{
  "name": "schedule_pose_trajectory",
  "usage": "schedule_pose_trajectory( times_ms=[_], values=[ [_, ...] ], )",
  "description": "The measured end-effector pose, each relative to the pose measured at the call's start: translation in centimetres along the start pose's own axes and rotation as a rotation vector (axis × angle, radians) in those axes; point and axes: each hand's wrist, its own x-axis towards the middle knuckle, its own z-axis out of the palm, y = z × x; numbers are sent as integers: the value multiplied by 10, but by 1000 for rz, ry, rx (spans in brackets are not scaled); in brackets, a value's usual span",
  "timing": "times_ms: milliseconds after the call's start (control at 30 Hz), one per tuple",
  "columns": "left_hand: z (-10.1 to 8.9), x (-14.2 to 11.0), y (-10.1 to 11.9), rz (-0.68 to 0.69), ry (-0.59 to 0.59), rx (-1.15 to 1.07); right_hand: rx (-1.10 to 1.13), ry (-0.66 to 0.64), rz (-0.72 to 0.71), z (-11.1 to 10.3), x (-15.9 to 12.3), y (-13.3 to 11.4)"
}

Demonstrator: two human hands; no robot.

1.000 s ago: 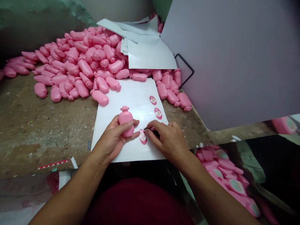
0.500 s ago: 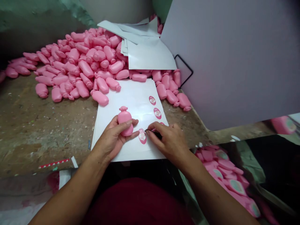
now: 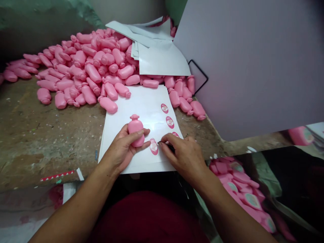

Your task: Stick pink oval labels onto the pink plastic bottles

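Observation:
My left hand [image 3: 123, 146] is closed around a small pink plastic bottle [image 3: 136, 126], held upright over a white sticker sheet [image 3: 141, 101]. An oval pink-and-white sticker [image 3: 153, 146] lies on the sheet just right of the left fingertips. Close to that sticker's right side, my right hand [image 3: 186, 152] pinches a thin dark pointed tool [image 3: 170, 147], most of it hidden by the fingers. Its tip is near the sticker's edge; I cannot tell whether it touches. More oval stickers [image 3: 169, 122] run along the sheet's right side, one partly behind the right hand.
A large pile of pink bottles [image 3: 83, 67] covers the back of the worn wooden table [image 3: 63, 135]. White sheets [image 3: 162, 57] lie on the pile. A grey panel [image 3: 248, 67] stands at the right. Below it, pink bottles with stickers [image 3: 243, 189] lie heaped.
The tool tip and my right hand have shifted very slightly right, away from the oval sticker. My left hand still holds the bottle in nearly the same place.

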Motion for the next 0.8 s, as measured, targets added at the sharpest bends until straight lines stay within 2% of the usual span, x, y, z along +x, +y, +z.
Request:
schedule_pose_trajectory(
  times_ms=[267, 533, 800],
  values=[
    [-1, 0, -1, 5, -13, 7, 78, -39, 65, 2, 0, 2],
    [-1, -1, -1, 2, -7, 8, 43, -10, 46, 6, -2, 3],
    [-2, 1, 0, 6, -13, -5, 137, -22, 0, 4, -2, 8]
  ],
)
